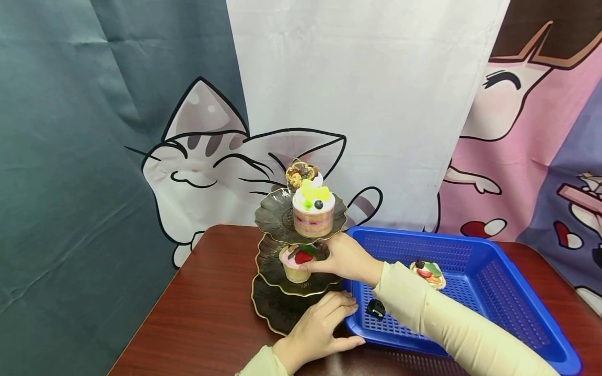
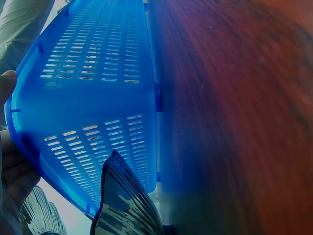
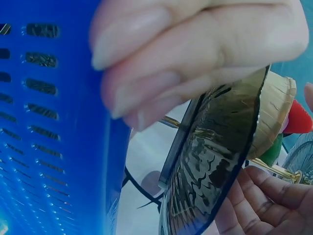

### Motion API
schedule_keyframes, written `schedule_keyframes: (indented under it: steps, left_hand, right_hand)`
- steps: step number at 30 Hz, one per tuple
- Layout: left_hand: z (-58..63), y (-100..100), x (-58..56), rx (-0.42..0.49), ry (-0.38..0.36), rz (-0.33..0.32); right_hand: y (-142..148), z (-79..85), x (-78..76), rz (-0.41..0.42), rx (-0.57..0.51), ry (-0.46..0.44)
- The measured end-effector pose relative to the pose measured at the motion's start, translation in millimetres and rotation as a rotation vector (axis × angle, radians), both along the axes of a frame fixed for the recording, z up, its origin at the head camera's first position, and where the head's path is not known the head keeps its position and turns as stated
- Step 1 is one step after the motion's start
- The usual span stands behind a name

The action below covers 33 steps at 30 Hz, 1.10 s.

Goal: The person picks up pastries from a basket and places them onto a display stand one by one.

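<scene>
My right hand [image 1: 350, 258] reaches in at the middle plate [image 1: 270, 269] of a dark, gold-edged three-tier stand and holds a pink-topped cupcake [image 1: 293, 271] with a strawberry on it. In the right wrist view, the cupcake [image 3: 274, 115] sits over the plate's rim, with the thumb and fingers on either side of it. My left hand [image 1: 322, 326] grips the near left corner of a blue basket [image 1: 376, 339], fingers over the rim and thumb along the front. The left wrist view shows that basket [image 2: 88, 103] from outside, beside a plate edge.
The top plate [image 1: 273, 214] bears a layered cream cake [image 1: 313, 219] with yellow fruit, and a chocolate-brown one [image 1: 301, 175] behind it. A fruit tart [image 1: 428, 274] lies inside the basket. A small black device [image 1: 376, 309] shows below the right sleeve. A printed curtain [image 1: 376, 104] hangs behind the table [image 1: 197, 313].
</scene>
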<state>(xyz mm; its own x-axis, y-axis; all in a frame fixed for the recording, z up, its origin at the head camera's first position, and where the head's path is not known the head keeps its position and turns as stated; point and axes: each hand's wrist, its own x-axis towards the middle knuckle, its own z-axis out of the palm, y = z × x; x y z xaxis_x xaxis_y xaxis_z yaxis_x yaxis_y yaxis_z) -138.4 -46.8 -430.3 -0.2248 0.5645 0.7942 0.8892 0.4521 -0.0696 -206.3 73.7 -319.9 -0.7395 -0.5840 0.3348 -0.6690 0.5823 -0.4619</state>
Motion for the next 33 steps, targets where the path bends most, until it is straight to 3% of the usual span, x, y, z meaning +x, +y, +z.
schedule_keyframes:
  steps: [33]
  left_hand:
    - [-2.1, 0, -1.7, 0.006, 0.002, -0.012]
  right_hand:
    - [14, 2.7, -2.4, 0.005, -0.027, -0.085]
